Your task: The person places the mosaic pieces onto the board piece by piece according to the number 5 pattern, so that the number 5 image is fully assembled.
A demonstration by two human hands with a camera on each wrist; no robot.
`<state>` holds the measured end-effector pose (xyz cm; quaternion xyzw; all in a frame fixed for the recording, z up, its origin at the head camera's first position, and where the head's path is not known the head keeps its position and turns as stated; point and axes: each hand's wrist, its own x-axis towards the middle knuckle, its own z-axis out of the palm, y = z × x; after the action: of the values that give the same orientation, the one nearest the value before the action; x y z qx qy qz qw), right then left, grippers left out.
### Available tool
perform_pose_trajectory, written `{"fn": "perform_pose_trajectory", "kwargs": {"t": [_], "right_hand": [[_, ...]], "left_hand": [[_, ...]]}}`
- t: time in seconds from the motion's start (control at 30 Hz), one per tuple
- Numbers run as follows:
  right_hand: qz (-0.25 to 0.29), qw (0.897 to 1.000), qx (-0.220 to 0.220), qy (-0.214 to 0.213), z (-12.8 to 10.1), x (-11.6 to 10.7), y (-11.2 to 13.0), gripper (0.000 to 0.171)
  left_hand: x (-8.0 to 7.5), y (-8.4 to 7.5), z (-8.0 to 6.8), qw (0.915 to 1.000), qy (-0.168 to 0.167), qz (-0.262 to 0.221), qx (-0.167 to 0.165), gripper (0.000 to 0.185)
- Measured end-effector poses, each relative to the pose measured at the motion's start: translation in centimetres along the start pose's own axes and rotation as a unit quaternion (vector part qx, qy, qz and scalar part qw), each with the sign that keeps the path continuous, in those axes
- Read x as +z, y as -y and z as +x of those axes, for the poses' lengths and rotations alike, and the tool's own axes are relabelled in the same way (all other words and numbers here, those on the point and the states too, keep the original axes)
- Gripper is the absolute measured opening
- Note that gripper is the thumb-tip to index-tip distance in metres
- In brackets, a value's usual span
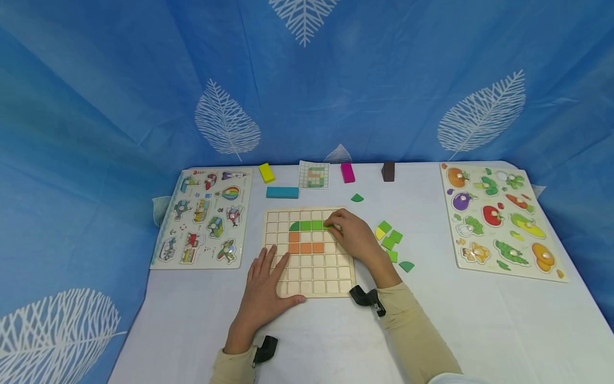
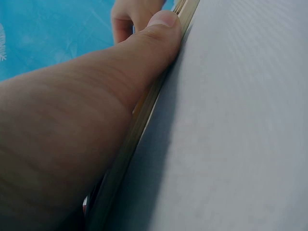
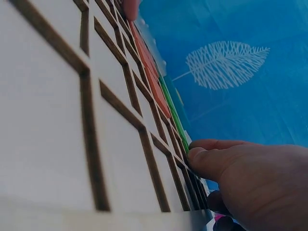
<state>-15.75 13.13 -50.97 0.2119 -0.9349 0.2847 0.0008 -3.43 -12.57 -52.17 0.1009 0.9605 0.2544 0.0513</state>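
Blue leaf-print cloth hangs behind the white-covered tabletop (image 1: 479,330). From the head view, I have the square wooden grid board (image 1: 309,288) near the front edge at the middle; it is square, so no long axis, its sides parallel to the tabletop's edges. My left hand (image 1: 265,288) lies flat with straight fingers on the board's front left corner. My right hand (image 1: 352,233) pinches a small green square tile (image 1: 328,227) at the right end of the green row (image 1: 306,225), which runs left-right. I judge that the tile should be kept flat and lowered squarely into its cell, with the board pinned.

On the left wrist view, the thumb (image 2: 161,29) presses along the board's edge.

On the right wrist view, curled fingertips (image 3: 202,161) rest on the grid; the tile itself is hidden.
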Motion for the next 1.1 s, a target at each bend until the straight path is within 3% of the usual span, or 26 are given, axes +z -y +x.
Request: {"fn": "perform_pose_trajectory", "kwargs": {"t": [0.83, 1.1], "right_hand": [[-0.026, 0.999, 0.041, -0.009, -0.7, -0.8, 0.0, 0.017], [-0.01, 0.993, 0.112, -0.032, -3.0, -3.2, -2.4, 0.019]], "left_hand": [[-0.2, -0.2, 0.0, 1.0, 0.005, 0.001, -0.004, 0.107], [-0.2, -0.1, 0.0, 1.0, 0.004, -0.001, -0.001, 0.108]]}}
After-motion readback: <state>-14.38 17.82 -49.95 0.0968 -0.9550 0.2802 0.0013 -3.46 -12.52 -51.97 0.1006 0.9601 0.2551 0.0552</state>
